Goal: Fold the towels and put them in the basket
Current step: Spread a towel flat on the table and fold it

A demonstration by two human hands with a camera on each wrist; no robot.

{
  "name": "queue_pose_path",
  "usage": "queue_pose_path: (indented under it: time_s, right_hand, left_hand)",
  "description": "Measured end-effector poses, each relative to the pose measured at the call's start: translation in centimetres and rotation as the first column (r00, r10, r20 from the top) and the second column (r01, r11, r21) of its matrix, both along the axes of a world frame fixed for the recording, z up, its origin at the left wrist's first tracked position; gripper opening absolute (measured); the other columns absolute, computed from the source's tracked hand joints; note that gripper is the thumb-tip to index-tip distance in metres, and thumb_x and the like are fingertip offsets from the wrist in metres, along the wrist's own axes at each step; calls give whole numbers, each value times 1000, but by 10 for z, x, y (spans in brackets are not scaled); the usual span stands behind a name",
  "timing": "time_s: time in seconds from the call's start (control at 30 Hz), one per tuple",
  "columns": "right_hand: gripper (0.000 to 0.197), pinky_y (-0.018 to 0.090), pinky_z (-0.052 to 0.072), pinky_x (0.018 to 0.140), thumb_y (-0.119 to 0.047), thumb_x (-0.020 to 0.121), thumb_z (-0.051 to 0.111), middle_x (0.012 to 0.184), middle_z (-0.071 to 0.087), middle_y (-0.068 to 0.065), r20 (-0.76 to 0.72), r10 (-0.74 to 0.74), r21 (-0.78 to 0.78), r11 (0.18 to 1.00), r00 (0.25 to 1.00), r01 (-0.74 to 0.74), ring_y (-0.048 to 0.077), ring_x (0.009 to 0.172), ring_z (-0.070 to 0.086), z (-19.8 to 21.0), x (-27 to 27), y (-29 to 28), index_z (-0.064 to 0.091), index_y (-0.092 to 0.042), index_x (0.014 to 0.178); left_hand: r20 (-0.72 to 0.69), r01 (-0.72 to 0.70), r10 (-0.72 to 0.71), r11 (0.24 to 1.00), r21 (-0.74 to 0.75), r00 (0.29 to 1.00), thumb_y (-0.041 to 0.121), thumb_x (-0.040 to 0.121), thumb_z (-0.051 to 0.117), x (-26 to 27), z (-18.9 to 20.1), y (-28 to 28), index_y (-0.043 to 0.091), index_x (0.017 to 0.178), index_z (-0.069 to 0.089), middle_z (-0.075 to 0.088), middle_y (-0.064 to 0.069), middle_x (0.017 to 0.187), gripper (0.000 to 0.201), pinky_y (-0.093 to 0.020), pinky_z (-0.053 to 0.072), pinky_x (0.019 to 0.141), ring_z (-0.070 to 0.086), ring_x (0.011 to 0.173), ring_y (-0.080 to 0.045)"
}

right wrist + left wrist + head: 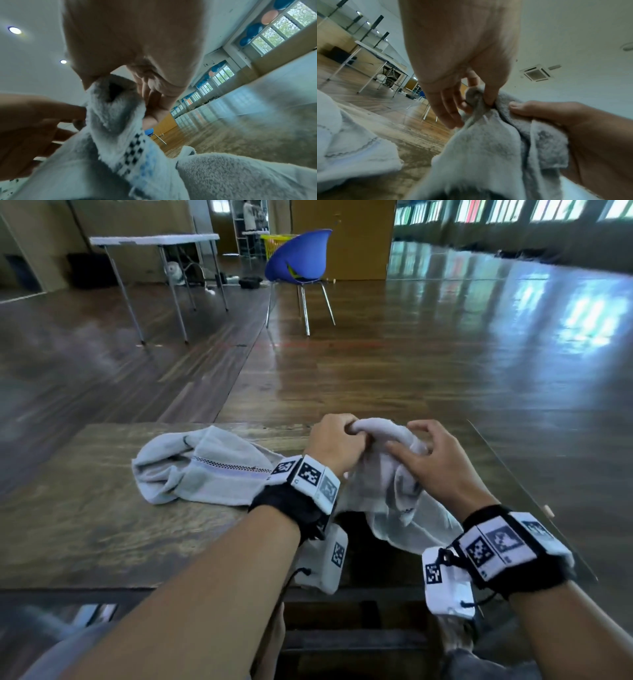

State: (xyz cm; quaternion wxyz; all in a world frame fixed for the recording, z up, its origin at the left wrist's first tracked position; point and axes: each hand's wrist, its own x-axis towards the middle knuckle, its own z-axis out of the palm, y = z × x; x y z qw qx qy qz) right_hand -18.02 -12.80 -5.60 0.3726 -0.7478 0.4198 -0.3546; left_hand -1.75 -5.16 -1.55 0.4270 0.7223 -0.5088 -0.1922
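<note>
A white towel (387, 487) with a checkered band (135, 152) hangs bunched between both hands above the wooden table (85, 525). My left hand (346, 433) grips its top fold, and the left wrist view shows the thumb and fingers (489, 94) pinching a twisted bit of cloth. Just to the right, my right hand (411, 446) holds the same towel, thumb on the near side and fingers spread over the far side. In the right wrist view the cloth (111, 102) sits between thumb and fingers. A second white towel (205, 470) lies crumpled on the table to the left.
The table's far edge (239, 424) lies just beyond the hands, with shiny wooden floor past it. A blue chair (298, 258) stands farther off, with a yellow basket (274, 242) behind it. A white folding table (154, 239) is at the back left.
</note>
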Motion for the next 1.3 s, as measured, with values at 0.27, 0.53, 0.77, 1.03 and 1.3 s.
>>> queue_pose_path:
  time_s: [0.27,0.53,0.77,1.03,1.3]
  right_hand:
    - [31,15,48,69,-46,79,78,90,73,-16,-118,122,-20,992,986,-125,-8,84,66,7,-19,18,64,-36,105]
    - [13,23,53,52,-27,97,64,80,75,5,133,59,157,984,989,-79,13,69,69,7,-1,20,64,-29,110]
    - [26,38,60,73,2,98,55,101,77,11,405,-9,409,896,914,-172,23,87,75,13,20,9,62,-17,115]
    - [33,26,58,76,8,98,50,110,74,15,619,-48,448,841,784,-303,20,96,74,16,18,11,56,-4,128]
    - [82,30,51,92,3,76,52,136,49,3,18,79,-28,997,997,-78,18,120,54,12,6,15,40,-39,146]
  left_hand:
    - [257,-129,146,988,-84,955,20,87,57,20,-6,17,19,53,40,47,0,58,38,-28,25,53,40,58,-17]
    - [146,-249,258,965,-79,955,26,82,68,42,-29,21,14,99,61,56,-5,97,23,-35,45,80,50,91,-23]
    - [145,325,-349,932,162,926,20,72,83,19,-28,21,17,109,58,61,-2,102,45,-34,55,76,59,83,-15]
    - [242,251,-214,959,-133,946,17,87,68,6,-21,5,6,92,71,72,0,85,13,-28,52,72,67,79,-14]
    - [3,53,-53,991,-126,999,24,100,46,9,-20,0,0,88,61,63,-7,78,32,-38,47,72,56,71,-21]
